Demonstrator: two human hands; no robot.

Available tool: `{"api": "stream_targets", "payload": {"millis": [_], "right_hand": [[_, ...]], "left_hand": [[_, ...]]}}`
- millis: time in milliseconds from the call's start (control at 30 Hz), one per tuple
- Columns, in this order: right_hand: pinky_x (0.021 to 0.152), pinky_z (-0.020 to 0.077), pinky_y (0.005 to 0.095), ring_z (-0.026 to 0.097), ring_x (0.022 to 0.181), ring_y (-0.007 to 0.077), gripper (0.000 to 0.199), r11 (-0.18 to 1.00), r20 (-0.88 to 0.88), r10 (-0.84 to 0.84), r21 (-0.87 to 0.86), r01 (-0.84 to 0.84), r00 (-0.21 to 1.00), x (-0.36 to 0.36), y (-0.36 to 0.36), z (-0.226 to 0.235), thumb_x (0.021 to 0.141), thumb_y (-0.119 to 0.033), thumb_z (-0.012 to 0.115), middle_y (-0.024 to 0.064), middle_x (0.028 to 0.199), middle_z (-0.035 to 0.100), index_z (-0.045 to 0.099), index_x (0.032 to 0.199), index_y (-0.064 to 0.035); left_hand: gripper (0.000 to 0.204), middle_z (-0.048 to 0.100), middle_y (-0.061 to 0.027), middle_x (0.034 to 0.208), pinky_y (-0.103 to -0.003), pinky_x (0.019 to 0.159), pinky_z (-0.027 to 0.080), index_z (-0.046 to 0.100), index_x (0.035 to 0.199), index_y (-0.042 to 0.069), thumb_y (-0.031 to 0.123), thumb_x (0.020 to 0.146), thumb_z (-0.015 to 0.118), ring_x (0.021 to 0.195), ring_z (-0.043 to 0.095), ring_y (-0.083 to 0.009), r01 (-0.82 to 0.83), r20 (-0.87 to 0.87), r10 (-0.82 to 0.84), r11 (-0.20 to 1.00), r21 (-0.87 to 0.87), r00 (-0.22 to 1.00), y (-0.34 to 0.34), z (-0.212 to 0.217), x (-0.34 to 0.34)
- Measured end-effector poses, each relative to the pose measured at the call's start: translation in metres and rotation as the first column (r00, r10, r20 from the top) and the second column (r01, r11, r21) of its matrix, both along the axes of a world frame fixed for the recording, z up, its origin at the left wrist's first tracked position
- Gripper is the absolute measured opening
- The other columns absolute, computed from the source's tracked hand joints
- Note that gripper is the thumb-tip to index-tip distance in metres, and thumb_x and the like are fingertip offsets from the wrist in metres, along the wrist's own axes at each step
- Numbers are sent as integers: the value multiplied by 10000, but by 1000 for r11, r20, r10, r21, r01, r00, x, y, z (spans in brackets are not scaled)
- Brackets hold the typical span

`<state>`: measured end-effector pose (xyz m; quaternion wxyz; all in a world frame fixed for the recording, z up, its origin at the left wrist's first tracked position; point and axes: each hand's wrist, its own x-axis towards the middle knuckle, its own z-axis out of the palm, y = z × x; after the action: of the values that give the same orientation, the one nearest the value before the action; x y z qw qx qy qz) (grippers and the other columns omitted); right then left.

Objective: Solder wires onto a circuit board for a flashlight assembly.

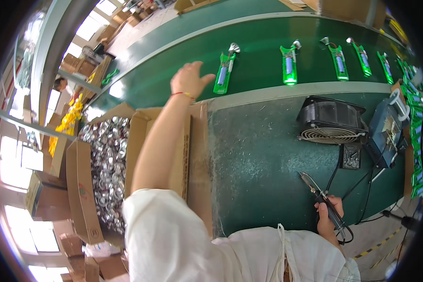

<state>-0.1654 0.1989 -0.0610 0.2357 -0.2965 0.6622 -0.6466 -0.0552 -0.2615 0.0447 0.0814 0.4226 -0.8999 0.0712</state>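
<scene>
My left hand (189, 81) reaches out over the green conveyor belt (150, 70), fingers stretched and thumb apart, holding nothing. Just right of it lies a green plastic housing (220, 88) with a violet battery inside and a small silver reflector (234, 48) at its far end; a gap separates it from the hand. Low on the right, my right hand (325, 225) is closed around the black handle of a soldering iron (333, 216). The iron's tip points up and left, above the worn green bench top (254, 174).
Several similar housings (289, 73) lie along the belt, more stacked at the far right (416, 127). A black fan (331, 115), a blue solder stand (383, 134) with a white spool (399, 104), and a small dark tray (351, 156) occupy the bench. Cardboard box (82, 188) holds silver reflectors.
</scene>
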Motion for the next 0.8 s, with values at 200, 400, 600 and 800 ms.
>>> {"api": "stream_targets", "payload": {"millis": [200, 400, 600, 800], "right_hand": [[574, 397, 219, 508, 632, 110, 190, 975, 13, -209, 81, 207, 978, 0, -1, 0, 823, -146, 537, 70, 734, 542, 477, 934, -4], [558, 356, 204, 464, 604, 99, 184, 991, -99, -135, -1, 136, 986, -5, -5, -9, 840, -154, 527, 67, 695, 542, 505, 902, 18], [559, 361, 201, 455, 595, 88, 157, 991, -96, -124, -56, 119, 988, -9, 0, -14, 858, -137, 517, 63, 703, 550, 508, 903, 14], [561, 373, 194, 488, 608, 81, 173, 989, -114, -140, -51, 135, 984, -6, -1, -14, 854, -155, 525, 51, 705, 561, 516, 910, 9]], "left_hand": [[216, 606, -96, 915, -377, 703, 470, 634, 896, 114, 272, 752, 605, 793, 586, -272, 0, 137, -4, 999, 34, 991, 60, 85, 167], [156, 632, -93, 780, -344, 711, 470, 650, 814, 79, 171, 688, 658, 772, 603, -274, -199, 148, 155, 911, 361, 977, 176, 108, 306], [522, 457, -128, 1215, -348, 848, 432, 556, 1074, 86, 61, 580, 722, 1051, 500, -290, -62, 46, 42, 772, 632, 998, 247, 86, 325], [811, 416, -85, 1232, -432, 956, 249, 359, 1271, 183, 349, 563, 719, 1183, 363, -256, -48, 296, -168, 795, 604, 940, 226, 41, 327]]}}
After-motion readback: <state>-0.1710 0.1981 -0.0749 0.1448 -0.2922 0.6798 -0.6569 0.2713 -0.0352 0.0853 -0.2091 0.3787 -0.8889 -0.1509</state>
